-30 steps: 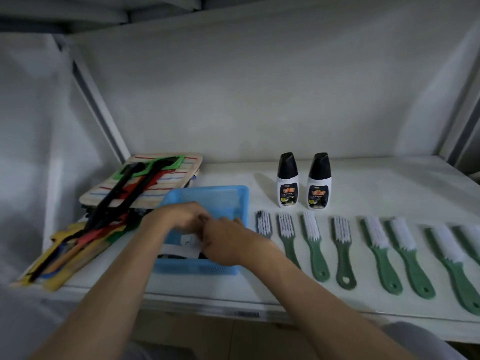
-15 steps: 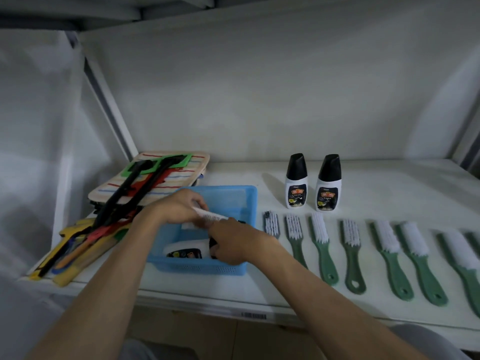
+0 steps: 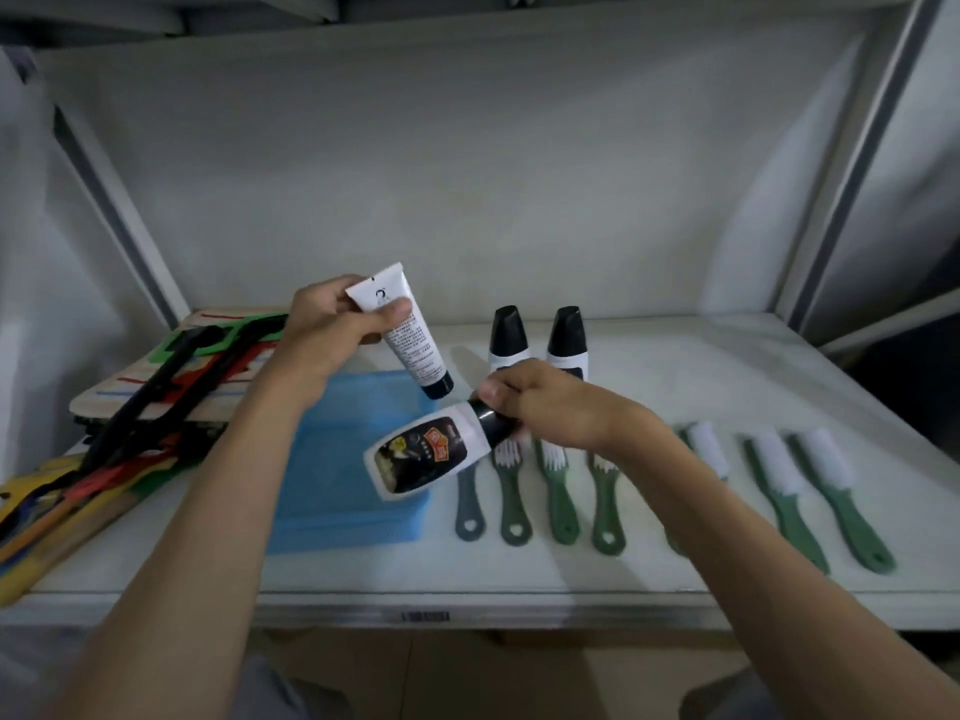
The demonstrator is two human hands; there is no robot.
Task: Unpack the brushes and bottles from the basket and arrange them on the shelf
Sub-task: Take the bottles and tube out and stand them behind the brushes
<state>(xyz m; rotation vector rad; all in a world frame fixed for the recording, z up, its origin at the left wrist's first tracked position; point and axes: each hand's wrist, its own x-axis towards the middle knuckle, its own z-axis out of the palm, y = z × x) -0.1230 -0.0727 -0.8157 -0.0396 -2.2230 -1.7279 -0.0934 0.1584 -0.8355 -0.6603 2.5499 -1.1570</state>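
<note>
Mid-frame, above the basket (image 3: 332,491), my left hand (image 3: 332,330) is clamped round a white tube (image 3: 402,332), cap down. My right hand (image 3: 545,402) grips a bottle (image 3: 428,457) by its black cap, lying tilted over the basket's right edge. Two bottles (image 3: 537,340) already stand behind the brushes (image 3: 561,491) on the shelf (image 3: 727,371). Next up, I reckon: stand mine upright beside that pair.

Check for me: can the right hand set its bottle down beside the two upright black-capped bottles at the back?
Probably yes. The right hand holds the white black-capped bottle just in front of the two standing bottles, and the white shelf to their right looks bare.
</note>
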